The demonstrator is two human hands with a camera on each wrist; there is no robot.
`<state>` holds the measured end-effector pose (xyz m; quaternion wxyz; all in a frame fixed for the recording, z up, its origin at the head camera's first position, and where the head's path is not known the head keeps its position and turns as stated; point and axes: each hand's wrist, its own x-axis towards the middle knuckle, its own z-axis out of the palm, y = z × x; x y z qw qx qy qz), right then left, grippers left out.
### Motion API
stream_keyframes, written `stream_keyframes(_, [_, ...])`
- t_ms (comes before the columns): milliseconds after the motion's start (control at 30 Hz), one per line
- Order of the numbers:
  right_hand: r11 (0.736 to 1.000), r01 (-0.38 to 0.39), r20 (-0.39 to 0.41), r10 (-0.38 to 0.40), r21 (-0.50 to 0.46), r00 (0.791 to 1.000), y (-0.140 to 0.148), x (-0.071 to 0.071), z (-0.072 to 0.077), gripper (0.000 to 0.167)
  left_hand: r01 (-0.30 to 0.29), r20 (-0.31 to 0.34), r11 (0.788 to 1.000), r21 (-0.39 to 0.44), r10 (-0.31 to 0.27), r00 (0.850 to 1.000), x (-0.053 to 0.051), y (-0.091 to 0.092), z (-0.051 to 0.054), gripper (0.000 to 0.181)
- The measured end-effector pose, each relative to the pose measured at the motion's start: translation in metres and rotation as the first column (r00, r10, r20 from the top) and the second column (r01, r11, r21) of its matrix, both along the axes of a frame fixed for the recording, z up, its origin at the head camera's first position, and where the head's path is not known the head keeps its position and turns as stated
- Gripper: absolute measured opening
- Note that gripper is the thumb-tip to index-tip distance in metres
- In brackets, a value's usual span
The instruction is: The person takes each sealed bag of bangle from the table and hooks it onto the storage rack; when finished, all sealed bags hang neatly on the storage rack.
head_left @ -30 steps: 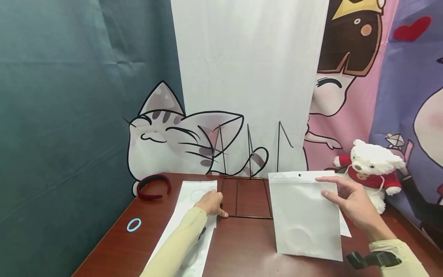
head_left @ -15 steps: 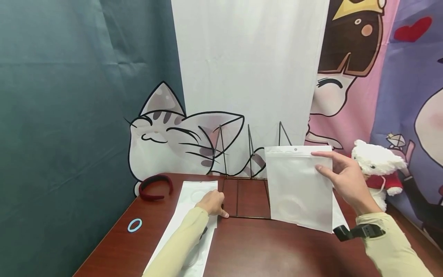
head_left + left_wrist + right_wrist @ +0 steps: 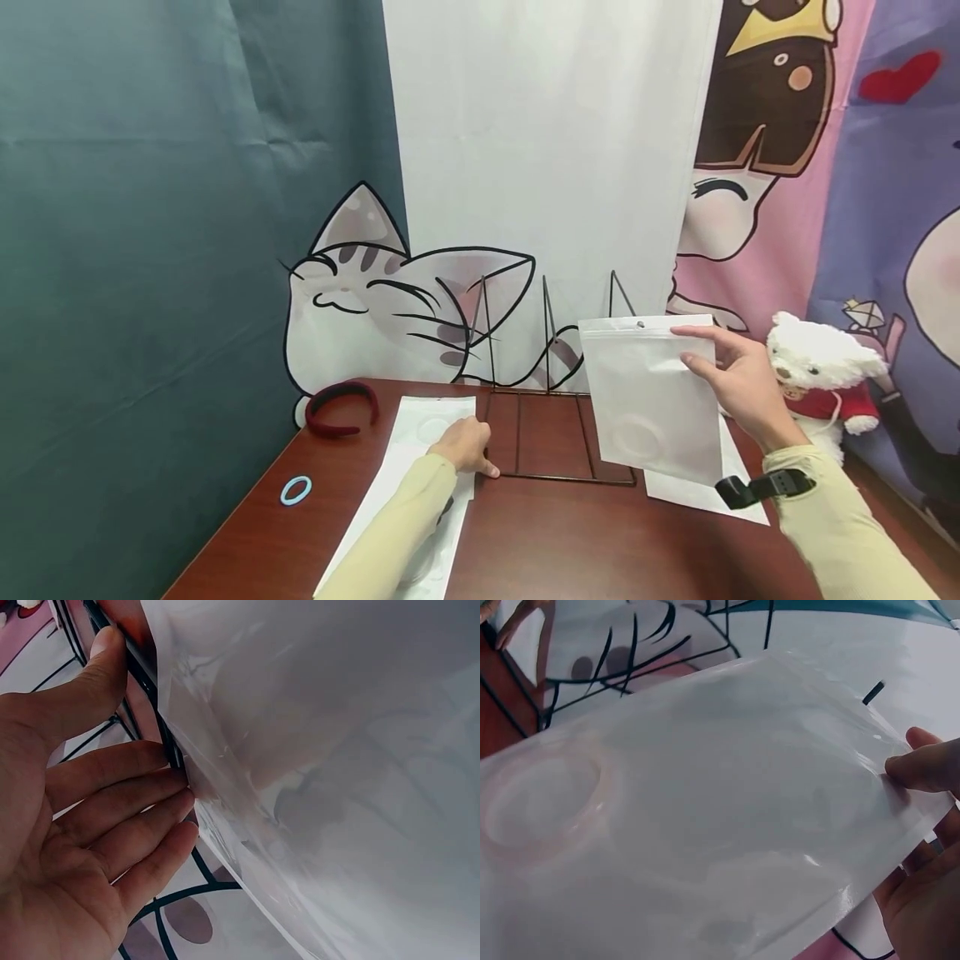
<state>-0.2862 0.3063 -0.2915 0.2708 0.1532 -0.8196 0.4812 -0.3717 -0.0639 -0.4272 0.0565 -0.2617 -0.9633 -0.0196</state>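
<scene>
My right hand (image 3: pixel 738 383) pinches the top right corner of a white zip bag (image 3: pixel 652 400), thumb in front. A pinkish ring shape (image 3: pixel 544 799) shows faintly through the bag. The bag hangs slightly tilted before the black wire rack's right-hand prong; a dark prong tip (image 3: pixel 874 692) shows at its top edge. Whether it passes through the hanging hole I cannot tell. My left hand (image 3: pixel 465 448) rests at the front left of the wire rack (image 3: pixel 555 477). In the left wrist view its thumb and nearly straight fingertips touch a dark rod (image 3: pixel 146 682) beside a white bag (image 3: pixel 337 787).
White bags (image 3: pixel 405 467) lie along the left, partly under my left forearm. Another white bag (image 3: pixel 738 500) lies at the right. A dark red headband (image 3: pixel 318 421) and a light blue ring (image 3: pixel 296 491) lie far left. A white teddy bear (image 3: pixel 821 358) sits at the right.
My right hand has lifted the bag up and away to the rack's right prong, uncovering the white bag on the table. The left hand has stayed at the rack's corner.
</scene>
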Motion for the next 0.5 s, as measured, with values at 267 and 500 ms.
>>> stream_keyframes(267, [0.998,0.057,0.017,-0.057,0.039,0.998,0.000,-0.028,-0.006,0.042,-0.004,0.006,1.000,-0.021,0.004,1.000,0.002,-0.003,-0.003,0.043])
stream_keyframes(500, [0.993,0.103,0.011,-0.103,0.061,0.995,-0.005,-0.051,-0.003,0.044,-0.011,0.012,1.000,-0.029,0.011,1.000,0.000,-0.001,0.001,0.044])
